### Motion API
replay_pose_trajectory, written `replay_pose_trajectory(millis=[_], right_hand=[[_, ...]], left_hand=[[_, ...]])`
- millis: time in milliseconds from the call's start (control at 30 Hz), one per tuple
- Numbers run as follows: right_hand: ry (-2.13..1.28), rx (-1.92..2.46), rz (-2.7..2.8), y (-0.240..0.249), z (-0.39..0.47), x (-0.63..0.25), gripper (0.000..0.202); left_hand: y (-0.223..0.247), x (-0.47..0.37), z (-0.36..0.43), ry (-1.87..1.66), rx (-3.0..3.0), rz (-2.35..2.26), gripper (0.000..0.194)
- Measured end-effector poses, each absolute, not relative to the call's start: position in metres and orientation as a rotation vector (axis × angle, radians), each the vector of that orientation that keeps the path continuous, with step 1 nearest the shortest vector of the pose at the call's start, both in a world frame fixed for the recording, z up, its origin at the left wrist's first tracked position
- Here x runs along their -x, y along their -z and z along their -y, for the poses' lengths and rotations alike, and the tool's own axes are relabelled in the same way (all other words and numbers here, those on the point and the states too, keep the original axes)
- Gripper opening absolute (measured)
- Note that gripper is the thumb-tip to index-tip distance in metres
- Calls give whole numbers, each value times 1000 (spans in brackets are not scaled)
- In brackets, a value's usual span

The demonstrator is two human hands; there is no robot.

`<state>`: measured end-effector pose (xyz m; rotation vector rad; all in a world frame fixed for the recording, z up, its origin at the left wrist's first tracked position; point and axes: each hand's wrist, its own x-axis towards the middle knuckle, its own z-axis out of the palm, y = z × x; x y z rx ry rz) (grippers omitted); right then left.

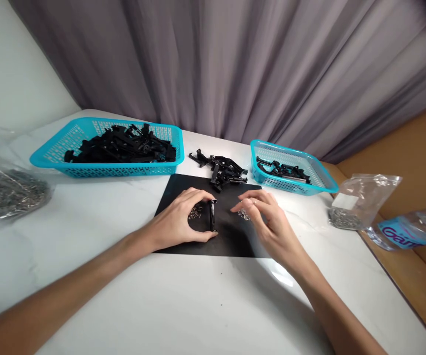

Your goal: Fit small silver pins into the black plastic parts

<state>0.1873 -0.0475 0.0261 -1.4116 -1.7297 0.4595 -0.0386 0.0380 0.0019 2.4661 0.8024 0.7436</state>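
My left hand (178,219) grips a slim black plastic part (213,216) by its two ends, between thumb and fingers, upright over the black mat (198,249). Beside that part, partly behind my left hand, lies a small heap of metal pins or screws (195,212). My right hand (266,219) hovers above the mat's right side with thumb and fingers bent together; whatever they pinch is too small to make out. Just under its fingertips shows a second little heap of shiny metal pieces (243,214).
Black parts (222,170) lie piled at the mat's back edge. A blue basket (105,170) full of black parts stands back left, a smaller one (294,186) back right. Bags of metal pieces (9,192) (345,217) flank the table; a plastic bottle (407,231) lies at right.
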Motion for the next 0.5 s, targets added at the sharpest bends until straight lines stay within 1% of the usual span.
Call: replay_pose_trajectory(millis=[67, 133, 233, 333, 500], right_hand=[[-515, 1382, 1708, -24, 49, -185, 41], [-710, 1318, 1657, -20, 50, -181, 40], [-933, 1198, 1539, -16, 52, -174, 32], [-978, 1139, 1453, -13, 52, -169, 28], [-1041, 1124, 1422, -9, 49, -167, 28]], left_hand=[[-3, 38, -38, -742, -2452, -814, 57], [-4, 38, -38, -743, -2444, -827, 57], [-5, 38, -38, -750, -2427, -840, 55], [-4, 39, -38, -754, -2418, -840, 55], [-2, 39, -39, -748, -2446, -851, 55]])
